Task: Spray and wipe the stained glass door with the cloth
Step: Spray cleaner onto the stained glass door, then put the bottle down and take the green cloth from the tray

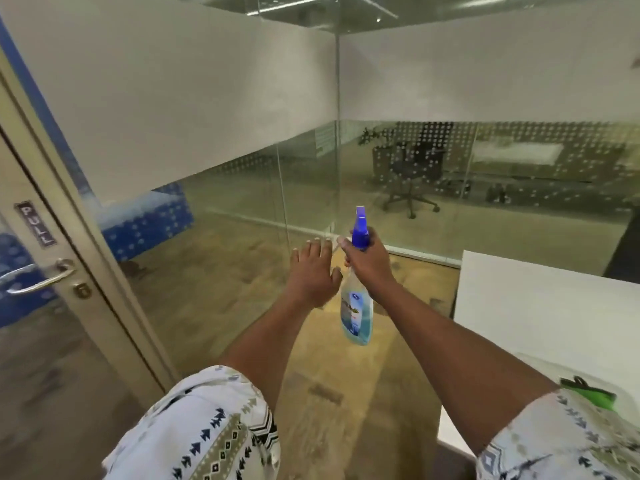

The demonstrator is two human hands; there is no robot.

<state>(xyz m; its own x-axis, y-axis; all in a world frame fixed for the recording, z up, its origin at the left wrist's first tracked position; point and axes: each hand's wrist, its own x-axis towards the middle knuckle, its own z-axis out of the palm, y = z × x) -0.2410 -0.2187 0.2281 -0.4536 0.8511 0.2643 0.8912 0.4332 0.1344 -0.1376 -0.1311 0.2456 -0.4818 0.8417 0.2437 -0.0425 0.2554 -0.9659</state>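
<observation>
- right hand (369, 263) grips spray bottle (356, 313) at the neck, nozzle up
- left hand (311, 271) just beside it, fingers straight and spread, holding nothing
- glass door (34, 358) far left
- green cloth (590, 393) on white table (554, 306), lower right

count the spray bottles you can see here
1: the spray bottle is gripped at its neck by the right hand, held up in front of the glass wall, beside the open left hand. Others may lie outside the frame.
</observation>
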